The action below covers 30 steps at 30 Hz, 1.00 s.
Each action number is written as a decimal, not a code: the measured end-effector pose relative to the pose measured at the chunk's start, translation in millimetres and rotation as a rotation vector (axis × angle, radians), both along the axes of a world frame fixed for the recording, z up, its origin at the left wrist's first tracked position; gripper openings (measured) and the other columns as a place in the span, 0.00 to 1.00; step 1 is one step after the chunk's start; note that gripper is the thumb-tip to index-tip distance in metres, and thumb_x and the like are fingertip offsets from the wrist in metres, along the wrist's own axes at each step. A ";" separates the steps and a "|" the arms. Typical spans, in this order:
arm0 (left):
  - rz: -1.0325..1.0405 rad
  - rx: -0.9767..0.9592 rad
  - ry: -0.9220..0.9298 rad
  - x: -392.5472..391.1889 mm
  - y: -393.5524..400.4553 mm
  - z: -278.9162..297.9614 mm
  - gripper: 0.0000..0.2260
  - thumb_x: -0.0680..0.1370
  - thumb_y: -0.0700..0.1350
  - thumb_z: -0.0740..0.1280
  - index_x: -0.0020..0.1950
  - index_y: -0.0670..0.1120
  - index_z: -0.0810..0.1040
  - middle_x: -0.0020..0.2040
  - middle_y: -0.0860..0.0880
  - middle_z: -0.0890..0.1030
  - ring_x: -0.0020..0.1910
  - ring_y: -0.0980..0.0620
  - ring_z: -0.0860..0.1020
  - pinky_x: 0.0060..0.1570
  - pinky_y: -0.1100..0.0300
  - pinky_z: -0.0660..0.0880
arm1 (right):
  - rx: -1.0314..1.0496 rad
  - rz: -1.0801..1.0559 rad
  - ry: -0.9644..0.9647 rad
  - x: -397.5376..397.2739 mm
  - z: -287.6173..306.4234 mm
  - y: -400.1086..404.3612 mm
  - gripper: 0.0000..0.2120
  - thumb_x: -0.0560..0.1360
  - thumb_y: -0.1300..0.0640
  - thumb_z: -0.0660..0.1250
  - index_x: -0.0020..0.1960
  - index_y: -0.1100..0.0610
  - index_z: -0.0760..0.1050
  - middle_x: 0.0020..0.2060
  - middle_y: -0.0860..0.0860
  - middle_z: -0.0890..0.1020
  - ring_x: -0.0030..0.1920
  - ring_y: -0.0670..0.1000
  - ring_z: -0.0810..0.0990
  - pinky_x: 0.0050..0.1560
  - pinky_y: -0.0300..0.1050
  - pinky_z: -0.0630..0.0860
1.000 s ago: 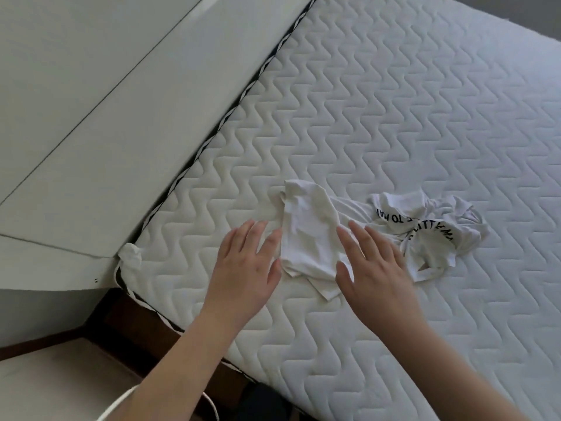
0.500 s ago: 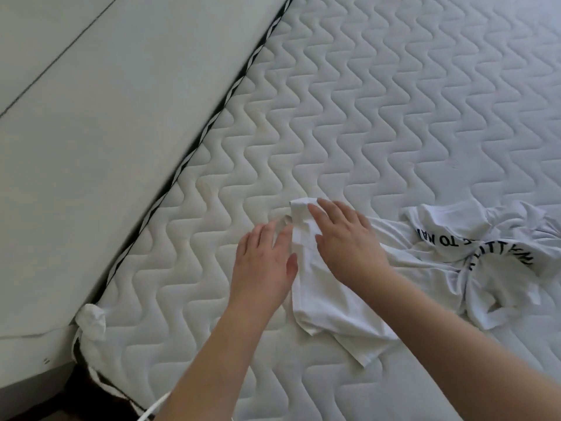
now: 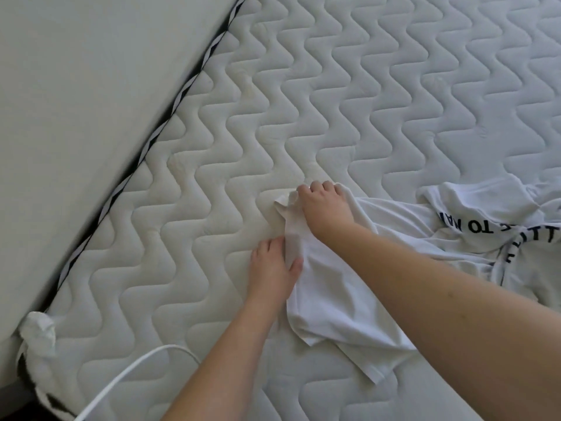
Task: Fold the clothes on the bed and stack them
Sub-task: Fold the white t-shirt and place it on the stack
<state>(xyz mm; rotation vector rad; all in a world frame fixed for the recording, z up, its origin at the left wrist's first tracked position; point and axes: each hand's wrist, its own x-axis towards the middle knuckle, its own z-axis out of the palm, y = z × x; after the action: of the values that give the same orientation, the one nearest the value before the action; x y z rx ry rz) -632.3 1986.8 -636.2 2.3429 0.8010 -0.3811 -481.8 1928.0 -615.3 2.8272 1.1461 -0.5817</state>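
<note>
Quilted white mattress (image 3: 349, 86) of the bed, pale wall panel on the left. White T-shirt (image 3: 334, 296) with dark lettering lies crumpled at right-centre. Right hand (image 3: 326, 208) fingers curled, gripping the shirt's far corner. Left hand (image 3: 273, 270) pinches the near edge, thumb on top of the fabric. White cable (image 3: 127, 372) lies near the bed's lower-left corner.

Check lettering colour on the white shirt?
Dark, navy or black, lettering on the white shirt; head view.

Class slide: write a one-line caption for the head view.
Both hands, left and right, gripping a crumpled white T-shirt on a quilted mattress.
</note>
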 end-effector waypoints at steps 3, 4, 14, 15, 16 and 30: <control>0.214 -0.094 -0.064 2.8 -8.5 -2.9 0.24 0.74 0.55 0.72 0.66 0.45 0.74 0.61 0.44 0.74 0.62 0.44 0.71 0.65 0.53 0.66 | 0.081 -0.004 -0.012 -7.9 -1.4 -25.3 0.15 0.79 0.63 0.56 0.65 0.57 0.69 0.58 0.53 0.74 0.60 0.57 0.70 0.68 0.49 0.60; 0.261 -0.132 -0.061 5.1 -11.3 -2.7 0.23 0.73 0.55 0.73 0.64 0.46 0.76 0.60 0.45 0.75 0.60 0.44 0.73 0.64 0.52 0.68 | 0.127 -0.019 0.003 -10.5 1.8 -34.7 0.14 0.80 0.62 0.56 0.64 0.56 0.70 0.57 0.53 0.74 0.59 0.57 0.71 0.64 0.47 0.61; 0.127 -0.430 -0.163 28.2 -74.5 15.3 0.36 0.66 0.47 0.79 0.70 0.47 0.67 0.67 0.46 0.73 0.66 0.47 0.72 0.65 0.51 0.71 | 0.340 -0.303 0.162 -61.5 53.5 -168.5 0.06 0.73 0.62 0.66 0.49 0.56 0.72 0.45 0.49 0.74 0.43 0.54 0.73 0.41 0.47 0.65; 0.058 -0.406 -0.139 28.3 -84.7 16.2 0.34 0.68 0.48 0.78 0.70 0.46 0.68 0.67 0.45 0.72 0.67 0.45 0.71 0.65 0.50 0.70 | 0.351 -0.376 0.191 -67.1 54.8 -182.2 0.06 0.73 0.61 0.65 0.47 0.54 0.70 0.45 0.47 0.74 0.43 0.53 0.73 0.42 0.48 0.68; -0.025 -0.367 -0.124 27.7 -95.6 17.1 0.31 0.70 0.47 0.76 0.70 0.46 0.69 0.67 0.43 0.72 0.66 0.44 0.71 0.64 0.50 0.70 | 0.370 -0.456 0.221 -71.7 56.0 -195.8 0.07 0.73 0.61 0.66 0.46 0.53 0.69 0.44 0.45 0.74 0.43 0.52 0.73 0.41 0.48 0.70; -0.457 -0.115 -0.081 -6.0 -182.6 35.4 0.20 0.78 0.37 0.58 0.69 0.46 0.71 0.59 0.41 0.77 0.56 0.39 0.75 0.48 0.50 0.70 | 0.482 -0.670 0.393 -98.4 51.0 -260.3 0.15 0.80 0.55 0.63 0.66 0.51 0.73 0.51 0.47 0.78 0.52 0.48 0.77 0.50 0.40 0.70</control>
<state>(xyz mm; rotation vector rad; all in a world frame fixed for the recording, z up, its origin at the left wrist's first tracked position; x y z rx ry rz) -638.2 1804.2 -600.8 2.4007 0.1913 -0.5029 -580.2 1667.7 -564.3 3.6428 0.3367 -1.0497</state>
